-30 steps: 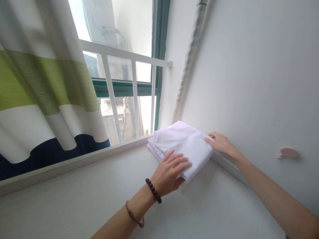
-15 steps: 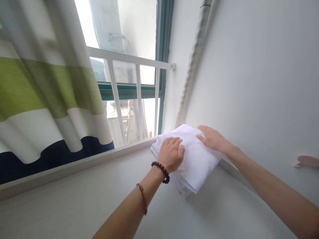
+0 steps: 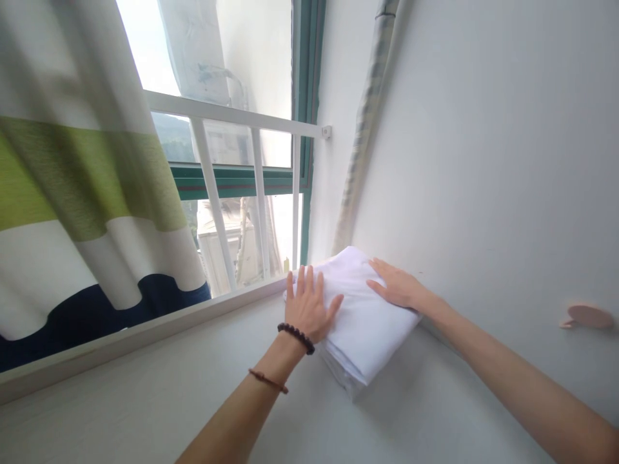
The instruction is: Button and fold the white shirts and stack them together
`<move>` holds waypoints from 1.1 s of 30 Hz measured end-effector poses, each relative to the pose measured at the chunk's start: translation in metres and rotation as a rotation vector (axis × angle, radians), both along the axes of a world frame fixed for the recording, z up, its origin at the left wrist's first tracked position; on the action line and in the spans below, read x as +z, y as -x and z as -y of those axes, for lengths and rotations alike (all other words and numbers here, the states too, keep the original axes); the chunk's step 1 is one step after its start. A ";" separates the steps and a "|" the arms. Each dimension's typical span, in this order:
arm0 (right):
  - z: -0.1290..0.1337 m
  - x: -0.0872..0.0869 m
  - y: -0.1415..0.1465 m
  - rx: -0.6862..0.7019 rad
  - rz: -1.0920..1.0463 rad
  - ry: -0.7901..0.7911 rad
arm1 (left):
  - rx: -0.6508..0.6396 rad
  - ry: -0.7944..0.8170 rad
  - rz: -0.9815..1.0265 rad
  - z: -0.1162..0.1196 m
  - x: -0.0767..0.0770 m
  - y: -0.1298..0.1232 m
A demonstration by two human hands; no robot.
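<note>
Folded white cloth [image 3: 372, 335], where?

Five o'clock of centre, on the pale surface [image 3: 193, 393].

And the hands?

Left hand [image 3: 308, 314] spread wide at its nine o'clock; right hand [image 3: 399, 285] flat, thumb apart, at two.

A curtain [image 3: 87, 174] banded in pale grey, green, white and navy hangs at the left, overlapping one end of a white railing [image 3: 213, 112]. Behind that stands a green window frame [image 3: 306, 64]. A mottled pipe [image 3: 365, 122] slants down along the white wall [image 3: 483, 129], which bears a pink fixture [image 3: 590, 316] (oval, with a small tail).
</note>
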State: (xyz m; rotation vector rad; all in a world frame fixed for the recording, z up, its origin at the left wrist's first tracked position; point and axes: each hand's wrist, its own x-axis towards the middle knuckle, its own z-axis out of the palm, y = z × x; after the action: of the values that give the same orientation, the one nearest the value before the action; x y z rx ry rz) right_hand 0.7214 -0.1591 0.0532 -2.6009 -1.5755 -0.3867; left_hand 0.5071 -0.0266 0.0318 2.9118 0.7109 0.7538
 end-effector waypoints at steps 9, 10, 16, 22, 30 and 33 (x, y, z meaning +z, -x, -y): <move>0.005 -0.027 0.011 0.080 0.095 -0.050 | -0.155 0.182 -0.093 0.025 -0.033 0.018; 0.005 -0.027 0.013 0.071 0.106 -0.050 | -0.170 0.181 -0.104 0.022 -0.034 0.020; 0.004 -0.014 0.055 -0.009 0.162 -0.058 | -0.097 0.189 -0.132 -0.010 -0.039 0.097; -0.034 -0.052 0.233 0.473 0.016 -0.190 | -0.040 0.101 -0.187 -0.020 -0.052 0.251; -0.106 -0.096 0.371 0.745 -0.219 -0.278 | 0.119 0.146 -0.336 0.017 -0.020 0.399; -0.123 -0.103 0.378 0.753 -0.226 -0.315 | 0.261 0.169 -0.298 0.019 -0.019 0.423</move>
State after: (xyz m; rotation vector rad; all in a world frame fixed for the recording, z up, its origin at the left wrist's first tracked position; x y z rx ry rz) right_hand 0.3436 -0.0358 -0.0496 -1.6019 -2.0363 -0.2333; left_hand 0.0840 -0.0452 0.0126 2.8344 1.1381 0.2536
